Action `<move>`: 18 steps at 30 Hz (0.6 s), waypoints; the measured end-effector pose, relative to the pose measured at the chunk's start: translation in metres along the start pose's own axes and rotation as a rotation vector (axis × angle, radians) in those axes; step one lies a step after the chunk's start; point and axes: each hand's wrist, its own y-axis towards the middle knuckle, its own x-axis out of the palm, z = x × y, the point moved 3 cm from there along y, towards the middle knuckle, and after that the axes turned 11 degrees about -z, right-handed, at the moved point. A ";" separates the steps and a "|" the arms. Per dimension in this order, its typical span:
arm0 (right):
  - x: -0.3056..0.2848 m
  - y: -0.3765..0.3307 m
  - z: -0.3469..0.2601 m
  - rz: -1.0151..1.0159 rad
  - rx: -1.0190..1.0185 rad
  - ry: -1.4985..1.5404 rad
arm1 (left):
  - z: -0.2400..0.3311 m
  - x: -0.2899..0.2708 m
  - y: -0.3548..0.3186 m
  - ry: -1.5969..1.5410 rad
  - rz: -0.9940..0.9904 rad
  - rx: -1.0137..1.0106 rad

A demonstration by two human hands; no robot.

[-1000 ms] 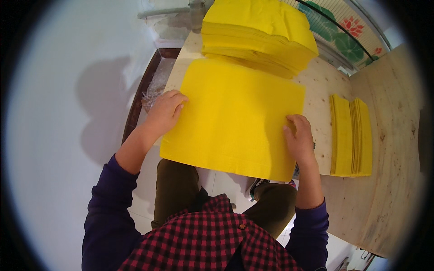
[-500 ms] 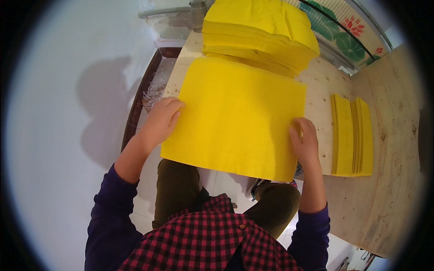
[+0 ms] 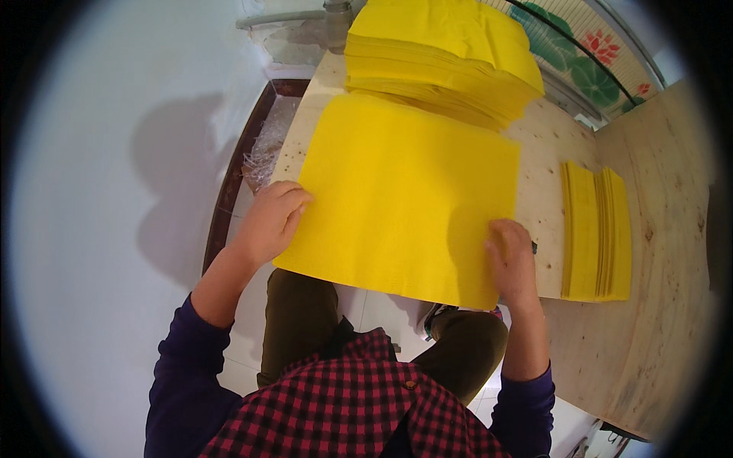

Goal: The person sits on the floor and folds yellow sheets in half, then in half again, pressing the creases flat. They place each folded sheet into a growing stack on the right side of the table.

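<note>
A yellow felt-like cloth sheet (image 3: 397,198) lies flat before me, its near edge jutting past the table over my lap. At its left edge, my left hand (image 3: 275,221) is closed, with bent fingers on the border. My right hand (image 3: 513,259) is closed at the opposite border, its fingers curled and the thumb along the edge. Whether other layers lie under this sheet is hidden. A small dark thing (image 3: 534,248) shows just beside my right hand, too little of it to name.
Behind the sheet rises a tall stack of yellow cloth (image 3: 435,69) on the wooden table (image 3: 546,195). Folded yellow pieces (image 3: 595,233) stand at the right by a wooden panel (image 3: 664,252). A white wall (image 3: 99,214) runs along the left; clear plastic scraps (image 3: 269,141) lie beside the table.
Both my hands have slid a little toward me along the sheet's side edges. The cloth sheet has hardly moved, and the view has shifted slightly.
</note>
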 end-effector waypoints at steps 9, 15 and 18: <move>-0.005 0.023 0.011 0.079 0.068 0.010 | -0.008 0.002 0.019 -0.035 0.021 -0.020; 0.004 -0.005 0.000 0.029 -0.028 -0.031 | -0.002 0.002 -0.008 -0.058 -0.005 -0.039; 0.004 0.016 0.004 0.101 0.020 0.023 | -0.008 0.004 0.008 -0.059 0.003 -0.038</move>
